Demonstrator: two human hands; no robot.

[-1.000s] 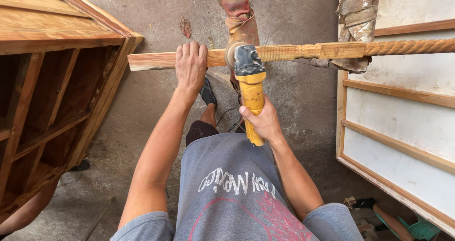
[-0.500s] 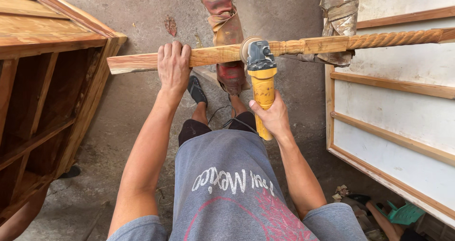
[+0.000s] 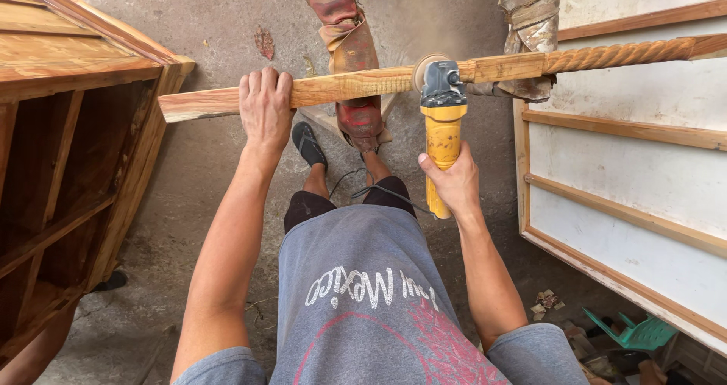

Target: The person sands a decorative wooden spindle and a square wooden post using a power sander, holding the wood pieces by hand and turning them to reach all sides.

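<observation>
Left hand: the left hand (image 3: 266,106) lies palm-down over the wooden post (image 3: 333,90), fingers curled over its far edge, gripping it near the plain, squared left end.
Right hand: the right hand (image 3: 453,182) is wrapped around the yellow body of the angle grinder (image 3: 442,120), thumb on the left side, fingers closed round the lower part of the handle.
Wooden post: a long piece of reddish-brown wood that runs across the view from left to right, slightly rising to the right; the left part is flat and square, the right part (image 3: 617,54) is carved into a rope-like twist.
Grinder: it points away from the person, its dark head and round disc (image 3: 425,68) set against the post, about midway along it, just left of a short squared block before the twist begins.
Supports: the post rests on two upright stands wrapped in stained cloth, one (image 3: 347,48) behind the middle, one (image 3: 530,29) further right.
Cable: a dark cord (image 3: 367,192) hangs below the grinder, across the person's legs.
Person: grey shirt, dark shorts, a dark sandal (image 3: 310,144) on the concrete floor (image 3: 197,188).
Left side: an unfinished wooden cabinet (image 3: 68,127) with open shelves stands just beside the post's left end.
Right side: a white panel with wooden strips (image 3: 628,180) leans there; a green plastic piece (image 3: 632,332) lies below it.
</observation>
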